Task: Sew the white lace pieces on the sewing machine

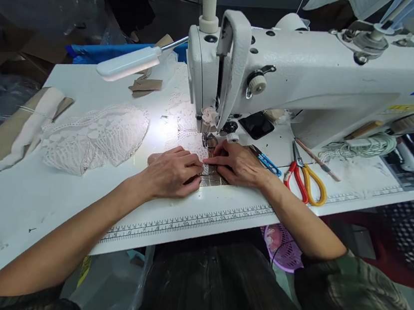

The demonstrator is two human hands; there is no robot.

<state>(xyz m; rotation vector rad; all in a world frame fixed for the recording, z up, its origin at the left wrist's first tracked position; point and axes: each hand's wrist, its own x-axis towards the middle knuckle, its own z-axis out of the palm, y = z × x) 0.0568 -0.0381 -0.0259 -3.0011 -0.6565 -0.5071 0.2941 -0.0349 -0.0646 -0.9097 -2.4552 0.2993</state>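
Note:
My left hand [172, 172] and my right hand [236, 162] rest side by side on a small piece of lace and tan fabric [212, 178] lying on the white table [36, 194]. Their fingertips pinch the piece just in front of the presser foot [209, 140] of the white sewing machine [315, 73]. White lace [188, 140] runs under the needle area and away to the back. Both hands press the fabric flat.
A pile of white lace pieces [94, 136] lies at left beside a cloth roll [21, 127]. Red and yellow scissors [304, 179], blue thread snips [268, 163] and a pencil [317, 159] lie right of the hands. A lamp [130, 62] shines down. A printed ruler [191, 218] lines the table's front edge.

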